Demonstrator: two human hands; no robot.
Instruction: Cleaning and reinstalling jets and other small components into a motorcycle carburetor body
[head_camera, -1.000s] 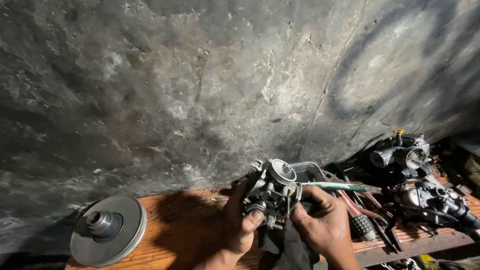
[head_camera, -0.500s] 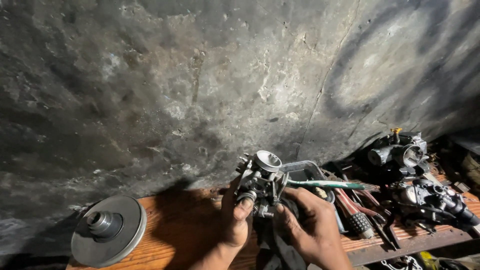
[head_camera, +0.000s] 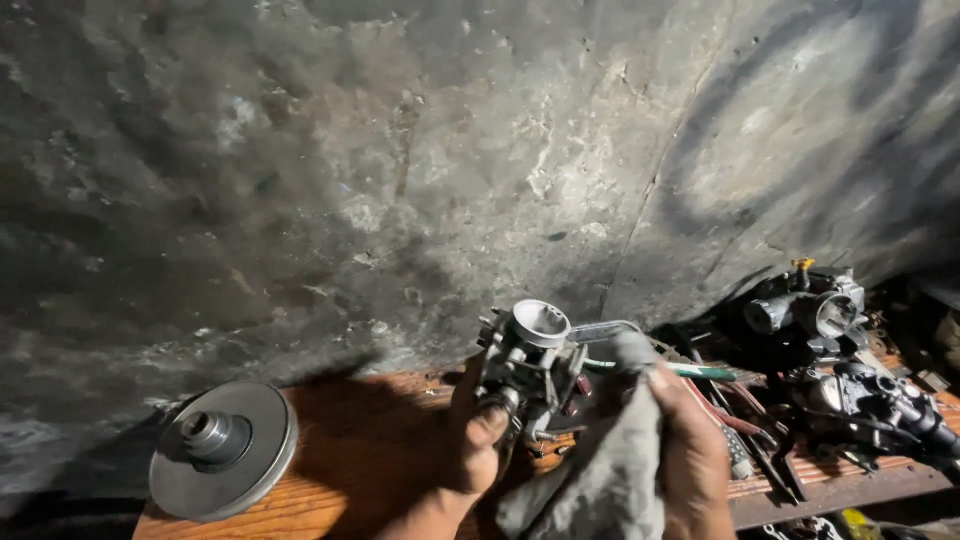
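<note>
My left hand (head_camera: 476, 440) grips a small metal carburettor (head_camera: 528, 360) and holds it upright over a wooden bench (head_camera: 370, 450); its round open throat faces up. Just to the right, my right hand (head_camera: 690, 450) clutches a grey rag (head_camera: 610, 470) and presses it against the carburettor's right side. The rag hangs down past the bottom edge of the view and hides part of my right hand.
A round grey pulley disc (head_camera: 222, 448) lies at the bench's left end. Two more carburettors (head_camera: 810, 308) (head_camera: 870, 410) and several hand tools, among them a green-handled screwdriver (head_camera: 690, 372), crowd the right end. A rough dark concrete wall (head_camera: 400, 170) rises directly behind.
My right hand has lifted the grey rag up against the carburettor's right side. The carburettor has tilted more upright in my left hand. The view has shifted slightly.
</note>
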